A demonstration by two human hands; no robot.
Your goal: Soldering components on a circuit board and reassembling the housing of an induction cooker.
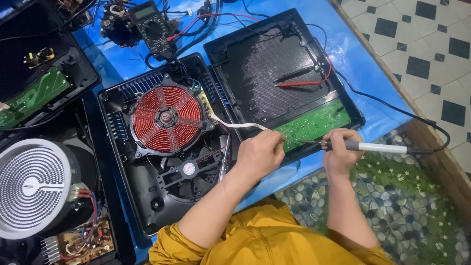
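— Why gripped like a pen, that soldering iron [365, 146]?
— For fine control, probably. Right hand [339, 149] clenched around the handle near the front, tip laid down on the green circuit board [314, 125] at its near edge.
— And the left hand [260, 153]?
— Resting just beside the tip, on the board's left end, likely steadying it. Fingers curled under; impossible to tell whether pinching solder wire, a component, or nothing.
— Board's place?
— Seated along the near edge of the upturned black lid [274, 68], itself lying on the blue surface [353, 49]. Joined by a white ribbon cable [238, 123] to the opened cooker base [162, 162] at left, hence kept close together.
— Probes on the lid?
— Red and black test leads [299, 78], parked within reach, wired back to the multimeter [153, 24] farther off.
— Anything hard to read?
— Exact joint under the tip: too small. Fan below the copper coil [167, 118] partly masked by the forearm. Other opened units at far left cut by the frame edge.
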